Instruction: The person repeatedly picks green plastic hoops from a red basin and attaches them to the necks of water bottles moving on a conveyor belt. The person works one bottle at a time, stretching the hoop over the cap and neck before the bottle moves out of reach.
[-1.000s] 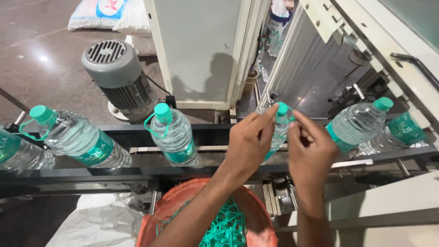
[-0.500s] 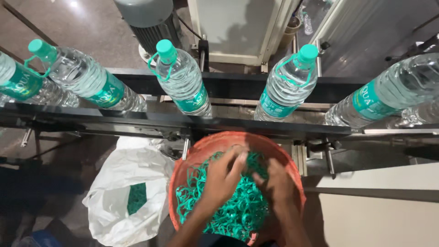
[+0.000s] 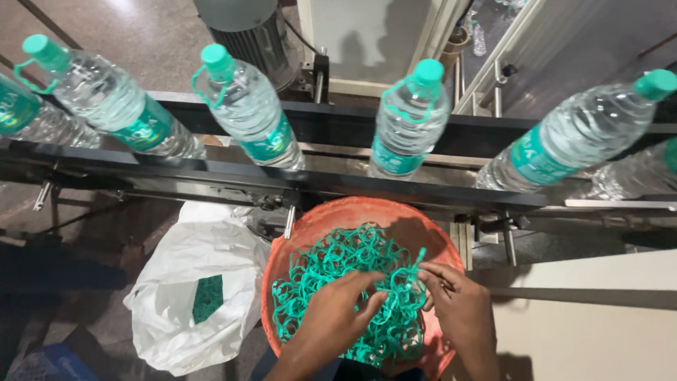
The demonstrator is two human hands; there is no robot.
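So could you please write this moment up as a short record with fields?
Left hand: fingers down in the green plastic rings
Right hand: pinching a ring at the heap's right side
Container: orange tub, holding the rings
Behind the tub: conveyor carrying capped water bottles, upright in a row
Left of the tub: white plastic bag on the floor

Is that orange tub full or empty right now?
Partly full: a heap of green plastic rings covers most of the orange tub, with both hands in it.
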